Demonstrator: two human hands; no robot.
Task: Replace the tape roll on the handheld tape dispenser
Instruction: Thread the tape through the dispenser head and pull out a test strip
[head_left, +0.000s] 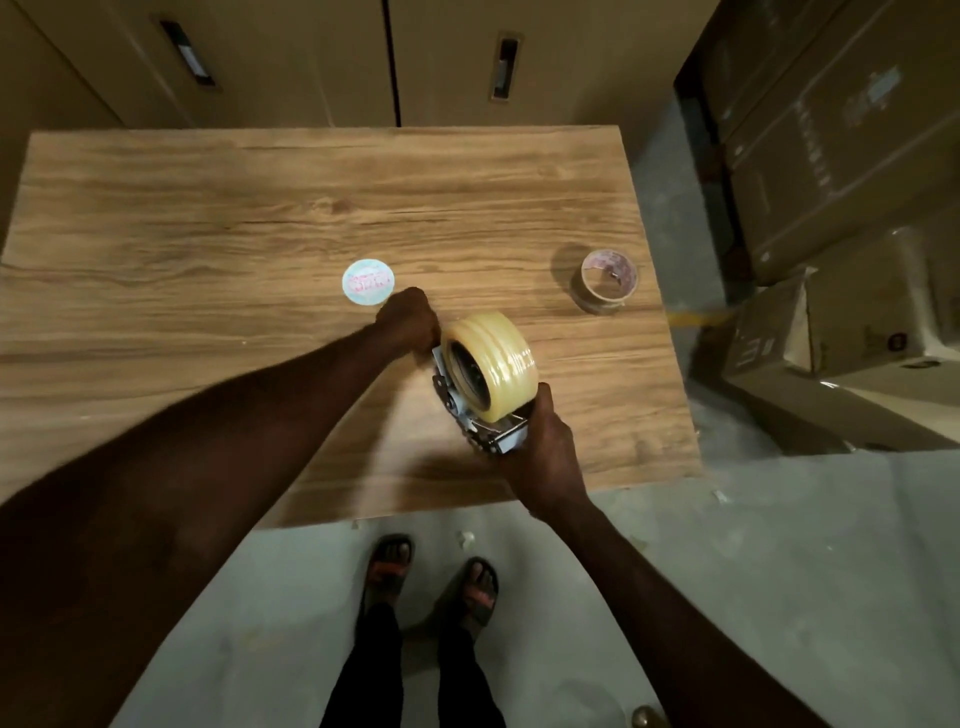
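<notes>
A full roll of clear yellowish tape (496, 358) sits on the hub of the metal handheld dispenser (480, 426), held just above the wooden table (208, 218). My left hand (408, 322) is closed at the far left side of the dispenser, its grip hidden behind the roll. My right hand (543, 452) clasps the dispenser's near end by the metal front plate. An almost spent tape core (605, 280), brown cardboard, stands on the table to the right.
A round light-blue label disc (368, 281) lies flat on the table just beyond my left hand. Cardboard boxes (841, 156) are stacked to the right of the table. Cabinet doors stand behind it. My sandalled feet (431, 577) are on the grey floor below the near edge.
</notes>
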